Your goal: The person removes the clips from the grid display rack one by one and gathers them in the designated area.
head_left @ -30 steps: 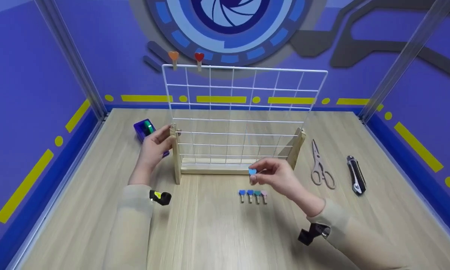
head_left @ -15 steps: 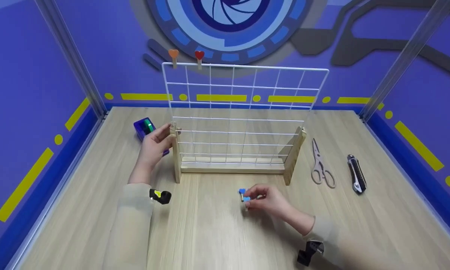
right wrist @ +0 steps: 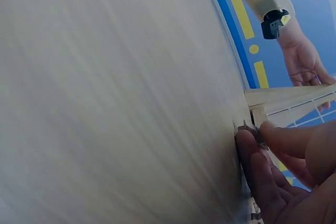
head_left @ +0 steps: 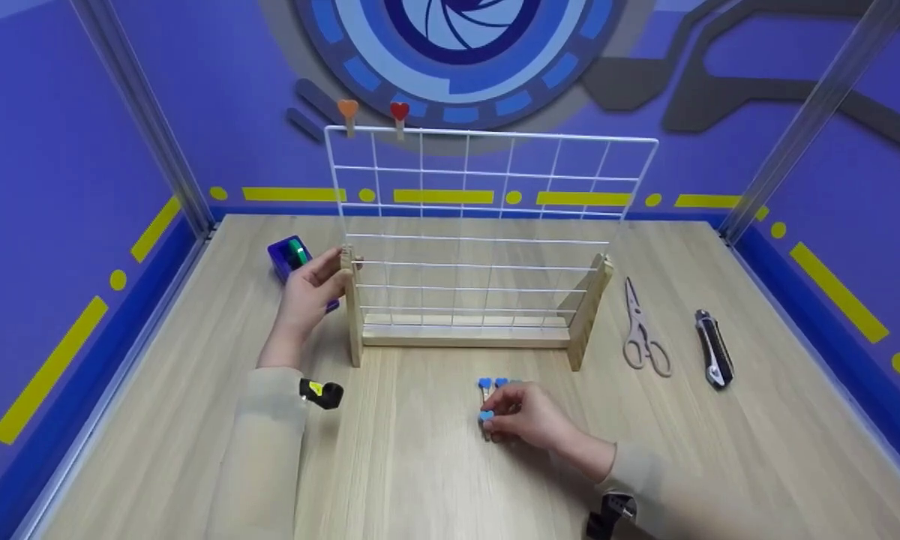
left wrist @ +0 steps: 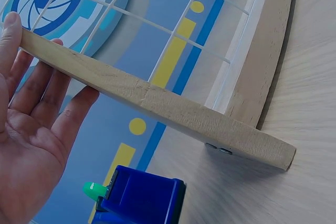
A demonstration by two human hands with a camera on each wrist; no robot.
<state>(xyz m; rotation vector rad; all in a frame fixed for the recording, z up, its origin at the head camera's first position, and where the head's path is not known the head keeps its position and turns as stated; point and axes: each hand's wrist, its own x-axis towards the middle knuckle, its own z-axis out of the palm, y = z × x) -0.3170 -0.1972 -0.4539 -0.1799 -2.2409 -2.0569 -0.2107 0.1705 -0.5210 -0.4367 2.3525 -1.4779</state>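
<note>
My left hand (head_left: 306, 298) grips the left wooden post (left wrist: 131, 90) of a stand that holds a white wire grid (head_left: 487, 178); thumb and fingers lie on opposite sides of it. Thumb and fingers of my right hand (head_left: 534, 418) pinch a light-blue heart clothespin (head_left: 486, 416) low over the table in front of the stand. Just behind it lie two darker blue heart clothespins (head_left: 484, 383); my right hand hides others of that row. An orange heart clothespin (head_left: 348, 110) and a red heart clothespin (head_left: 399, 111) are clipped on the grid's top wire.
A dark blue box (left wrist: 149, 195) with a green item in it stands behind my left hand. Right of the stand lie scissors (head_left: 640, 330) and a utility knife (head_left: 712, 349). Blue panels (head_left: 270, 150) wall the table's back and sides.
My right hand has come down and nearer with the light-blue heart clothespin, from in front of the grid's base to the row on the table. The left hand has stayed on the post.
</note>
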